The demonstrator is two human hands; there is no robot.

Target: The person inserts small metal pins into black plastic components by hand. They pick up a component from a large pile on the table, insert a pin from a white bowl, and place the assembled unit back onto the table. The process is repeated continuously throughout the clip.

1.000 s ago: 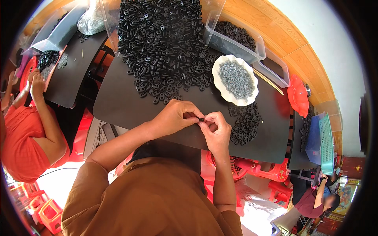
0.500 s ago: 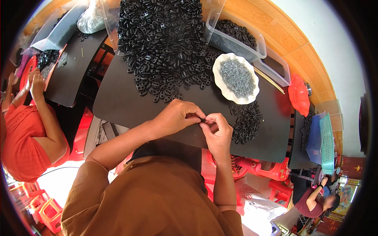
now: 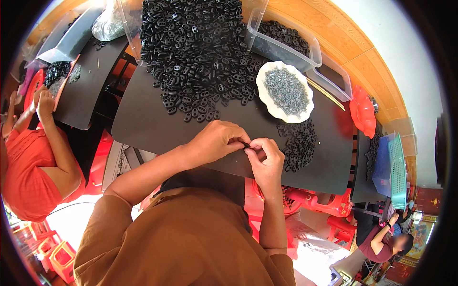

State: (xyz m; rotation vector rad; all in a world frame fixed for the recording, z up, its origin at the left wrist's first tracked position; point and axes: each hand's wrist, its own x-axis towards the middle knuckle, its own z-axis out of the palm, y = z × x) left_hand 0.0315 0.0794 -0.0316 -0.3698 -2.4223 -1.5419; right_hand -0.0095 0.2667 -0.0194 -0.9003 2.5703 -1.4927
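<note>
Small black plastic-looking piece (image 3: 246, 146), shape mostly hidden, over dark, smooth tabletop (image 3: 143, 112), inside near edge. Left hand (image 3: 213, 140), right hand (image 3: 268, 161): grips narrow, both pinching it. Best with fingertips braced, pressure light.

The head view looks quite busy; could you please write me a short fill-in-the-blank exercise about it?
The left hand and right hand meet at a small ____ piece.
The wavy-rimmed plate is ____ in colour.
Pale sticks lie to the ____ of the plate in the picture.
Missing words: black; white; right.
</note>
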